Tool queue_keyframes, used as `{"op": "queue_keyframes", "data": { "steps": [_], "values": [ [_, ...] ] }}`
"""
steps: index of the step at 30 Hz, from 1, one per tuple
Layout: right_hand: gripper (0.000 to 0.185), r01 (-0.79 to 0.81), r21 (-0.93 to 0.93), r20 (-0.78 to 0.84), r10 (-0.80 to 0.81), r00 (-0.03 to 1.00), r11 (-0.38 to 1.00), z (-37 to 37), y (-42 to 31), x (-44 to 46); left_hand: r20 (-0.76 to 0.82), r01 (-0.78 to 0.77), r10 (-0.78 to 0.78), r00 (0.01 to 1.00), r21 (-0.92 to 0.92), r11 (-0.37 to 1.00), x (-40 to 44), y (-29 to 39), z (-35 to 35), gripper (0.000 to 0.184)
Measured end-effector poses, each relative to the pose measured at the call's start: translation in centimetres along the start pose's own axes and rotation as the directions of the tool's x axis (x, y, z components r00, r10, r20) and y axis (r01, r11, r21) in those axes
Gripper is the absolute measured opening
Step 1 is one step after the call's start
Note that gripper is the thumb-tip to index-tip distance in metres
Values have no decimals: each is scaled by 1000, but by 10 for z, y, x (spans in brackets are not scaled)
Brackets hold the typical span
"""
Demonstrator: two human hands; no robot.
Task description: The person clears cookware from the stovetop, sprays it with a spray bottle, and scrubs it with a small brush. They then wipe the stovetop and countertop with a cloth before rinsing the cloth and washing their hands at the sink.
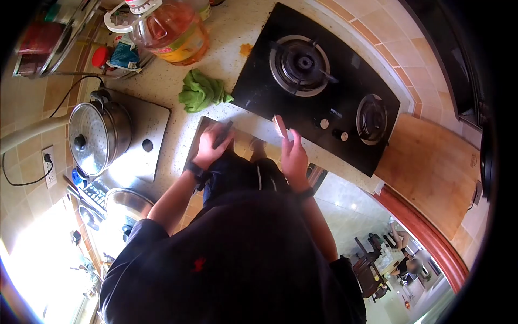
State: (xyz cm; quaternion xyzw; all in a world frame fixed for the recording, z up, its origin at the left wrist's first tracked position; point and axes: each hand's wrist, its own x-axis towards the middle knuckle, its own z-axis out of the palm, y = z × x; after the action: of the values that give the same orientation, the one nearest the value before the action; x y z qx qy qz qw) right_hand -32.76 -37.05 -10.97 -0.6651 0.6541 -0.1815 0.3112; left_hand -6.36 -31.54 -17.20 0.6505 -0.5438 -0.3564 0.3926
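My left hand (209, 144) is closed around a small dark, flat object (223, 135), its kind unclear, just in front of the counter edge. My right hand (294, 159) grips a small pinkish brush (279, 126) with a pale, bristle-like side. The brush sticks up beside the near edge of the black gas stove (307, 105). On the counter, between the stove and the oil bottle, lies a crumpled green cloth (202, 90); neither hand touches it.
A lidded steel pot (100, 135) stands on an induction cooker (148, 137) at left. Behind the cloth is a large oil bottle (175, 35). A wooden cutting board (429, 170) lies right of the stove. Another person (407, 264) sits in the far room.
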Motion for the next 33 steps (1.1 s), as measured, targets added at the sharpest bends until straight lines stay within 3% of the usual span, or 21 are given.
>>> {"op": "queue_keyframes", "data": {
  "steps": [3, 4, 8, 11, 14, 16, 18, 19, 20, 22, 23, 24, 25, 26, 27, 28, 30, 31, 33],
  "values": [
    [47, 298, -98, -91, -307, 947, 950, 18, 4, 17, 57, 171, -171, 984, 6, 985, 5, 9, -7, 24],
    [50, 287, -143, -66, -298, 952, 947, 25, 5, 23, 89, 234, -234, 968, 2, 972, 7, 12, -9, 24],
    [57, 243, -241, -24, -256, 966, 940, 55, -2, 51, 76, 166, -157, 985, -126, 978, 4, 12, -3, 16],
    [61, 202, -300, -30, -221, 975, 932, 79, -5, 78, 85, 222, -223, 971, 20, 975, 3, 6, -2, 21],
    [63, 341, -368, 110, -323, 940, 865, 92, -27, 87, 33, 168, -168, 985, -24, 985, 4, 2, 0, 23],
    [71, 553, -314, 170, -527, 832, 772, 97, -14, 78, 71, 269, -263, 962, -98, 958, 5, 10, -5, 25],
    [76, 456, -446, 235, -391, 890, 770, 84, 2, 76, 100, 294, -282, 954, -141, 945, 7, 15, -8, 25],
    [79, 437, -499, 143, -426, 893, 748, 79, 7, 88, 91, 272, -261, 961, -150, 950, 6, 16, -7, 24],
    [78, 352, -486, 105, -346, 932, 800, 81, 8, 100, 70, 252, -244, 967, -155, 955, 8, 16, -8, 23],
    [76, 445, -375, 106, -440, 892, 813, 99, -11, 119, 77, 228, -218, 973, -157, 961, 10, 18, -10, 25],
    [76, 417, -250, 200, -374, 905, 874, 103, -25, 116, 71, 223, -214, 974, -147, 964, 10, 18, -9, 26],
    [78, 503, -221, 175, -473, 863, 836, 109, -23, 107, 67, 203, -195, 978, -138, 969, 13, 17, -9, 27],
    [81, 524, -222, 207, -486, 849, 822, 108, -18, 103, 5, 128, -128, 992, -144, 981, 16, 18, -8, 28],
    [84, 545, -223, 237, -497, 835, 808, 103, -12, 101, 39, 197, -193, 980, -147, 969, 15, 21, -13, 28],
    [87, 498, -362, 259, -428, 866, 788, 95, -6, 107, 76, 240, -231, 970, -148, 959, 15, 24, -19, 28],
    [77, 434, -421, 157, -407, 900, 796, 91, -11, 124, 103, 287, -274, 956, -148, 947, 17, 25, -21, 27],
    [65, 404, -386, 37, -424, 905, 829, 102, -29, 154, 76, 237, -228, 971, -134, 962, 20, 23, -23, 28],
    [57, 421, -372, 65, -429, 901, 828, 111, -36, 163, 72, 219, -211, 975, -129, 967, 19, 23, -23, 28],
    [61, 459, -376, 90, -461, 883, 805, 115, -38, 157, 80, 225, -215, 973, -161, 961, 18, 21, -21, 28]
  ]
}}
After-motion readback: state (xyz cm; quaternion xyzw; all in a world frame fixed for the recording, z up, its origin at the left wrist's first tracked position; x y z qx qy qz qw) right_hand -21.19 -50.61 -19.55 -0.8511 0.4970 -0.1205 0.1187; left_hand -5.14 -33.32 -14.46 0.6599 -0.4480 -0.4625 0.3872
